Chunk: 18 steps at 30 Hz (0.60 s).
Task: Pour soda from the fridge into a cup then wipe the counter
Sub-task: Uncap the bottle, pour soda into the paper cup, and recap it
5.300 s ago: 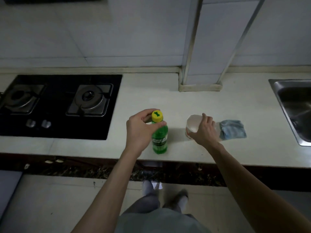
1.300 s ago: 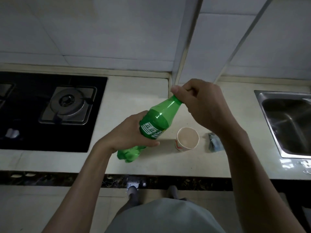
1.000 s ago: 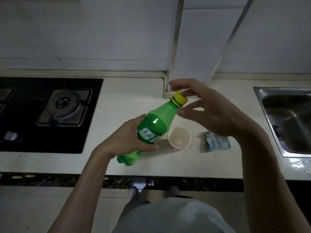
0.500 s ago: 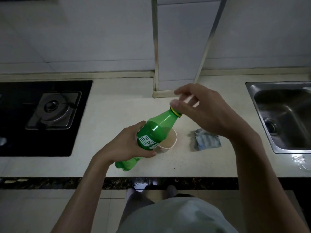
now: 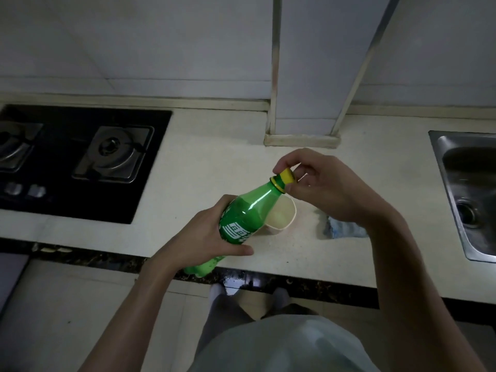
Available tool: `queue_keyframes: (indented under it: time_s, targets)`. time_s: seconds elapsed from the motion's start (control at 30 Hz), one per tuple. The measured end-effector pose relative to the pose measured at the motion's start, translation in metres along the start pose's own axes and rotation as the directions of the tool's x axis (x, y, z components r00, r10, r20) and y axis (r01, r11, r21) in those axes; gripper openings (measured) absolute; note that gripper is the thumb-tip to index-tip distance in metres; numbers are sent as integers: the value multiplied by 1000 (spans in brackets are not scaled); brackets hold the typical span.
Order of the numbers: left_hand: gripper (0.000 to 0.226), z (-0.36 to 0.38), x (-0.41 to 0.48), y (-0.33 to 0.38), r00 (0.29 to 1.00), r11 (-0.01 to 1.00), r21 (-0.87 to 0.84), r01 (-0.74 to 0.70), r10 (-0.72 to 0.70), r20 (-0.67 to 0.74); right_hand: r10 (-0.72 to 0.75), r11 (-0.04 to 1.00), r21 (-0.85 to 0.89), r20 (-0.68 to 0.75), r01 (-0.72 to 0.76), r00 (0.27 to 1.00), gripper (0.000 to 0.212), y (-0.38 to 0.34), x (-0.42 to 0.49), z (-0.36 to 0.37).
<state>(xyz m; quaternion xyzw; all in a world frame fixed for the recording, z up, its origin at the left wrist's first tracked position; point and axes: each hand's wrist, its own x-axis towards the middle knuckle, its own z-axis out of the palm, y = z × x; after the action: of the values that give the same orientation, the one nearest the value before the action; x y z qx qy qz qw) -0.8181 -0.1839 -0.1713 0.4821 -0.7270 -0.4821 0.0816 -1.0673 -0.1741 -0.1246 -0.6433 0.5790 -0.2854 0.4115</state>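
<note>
My left hand point(image 5: 204, 237) grips the green soda bottle point(image 5: 247, 213) round its labelled middle and holds it tilted above the counter's front edge, neck up and to the right. The thumb and fingers of my right hand point(image 5: 330, 189) pinch the yellow cap point(image 5: 286, 178) on the bottle's mouth. A white paper cup point(image 5: 281, 217) stands on the pale counter point(image 5: 214, 167) just behind the bottle, partly hidden by it. A crumpled blue cloth point(image 5: 341, 229) lies on the counter to the right of the cup, under my right wrist.
A black gas hob point(image 5: 80, 157) with two burners fills the counter's left side. A steel sink point(image 5: 469, 189) is sunk in at the right. A tiled column point(image 5: 303, 124) rises from the back of the counter behind the cup.
The bottle was lifted off the counter into a tilt. My right hand let go of the cup and has been working at the cap, where its fingers now close again.
</note>
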Motion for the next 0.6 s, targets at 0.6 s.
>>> queue_keyframes:
  time_s: [0.6]
  targets:
    - [53, -10, -13, -35, 993, 984, 162, 73, -57, -101, 244, 970, 61, -185, -237, 952, 25, 71, 7, 32]
